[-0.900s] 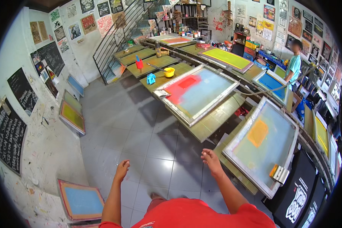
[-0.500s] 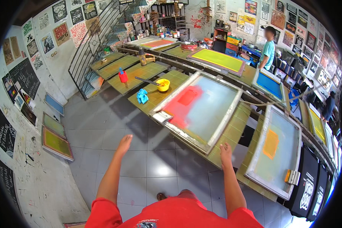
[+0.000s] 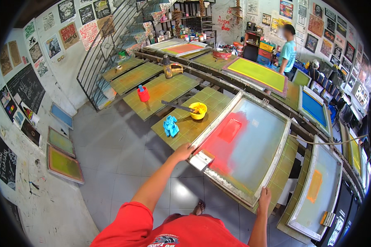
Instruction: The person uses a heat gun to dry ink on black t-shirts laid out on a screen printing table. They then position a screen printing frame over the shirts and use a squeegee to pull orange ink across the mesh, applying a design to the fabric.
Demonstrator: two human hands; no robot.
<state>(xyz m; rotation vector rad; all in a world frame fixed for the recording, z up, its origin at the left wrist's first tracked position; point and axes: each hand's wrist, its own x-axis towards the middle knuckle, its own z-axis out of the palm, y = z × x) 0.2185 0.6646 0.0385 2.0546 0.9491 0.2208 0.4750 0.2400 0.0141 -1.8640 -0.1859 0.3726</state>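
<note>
A large silver-framed printing screen [image 3: 268,142] with red ink on its mesh lies over a tiled green board [image 3: 287,173]. My left hand [image 3: 183,151] is closed on the frame's left edge, beside a small metal squeegee [image 3: 201,159]. My right hand [image 3: 264,197] is closed on the near right part of the same frame. Left of the screen are a crumpled blue cloth [image 3: 170,125] and a yellow tub [image 3: 197,115] with a long dark spatula [image 3: 175,106] across it. A red cup [image 3: 143,95] with a blue handle stands on another board.
Another screen [image 3: 301,197] with an orange patch sits to the right, a hose [image 3: 325,142] above it. A heat gun [image 3: 169,68] rests farther back. A person [image 3: 287,55] in teal stands beyond yellow and blue screens. A stair railing [image 3: 95,74] and leaning screens [image 3: 65,164] are at left.
Both my hands have moved forward and closed on the red-inked screen's frame. My view has moved closer to that screen. The person in teal has shifted slightly.
</note>
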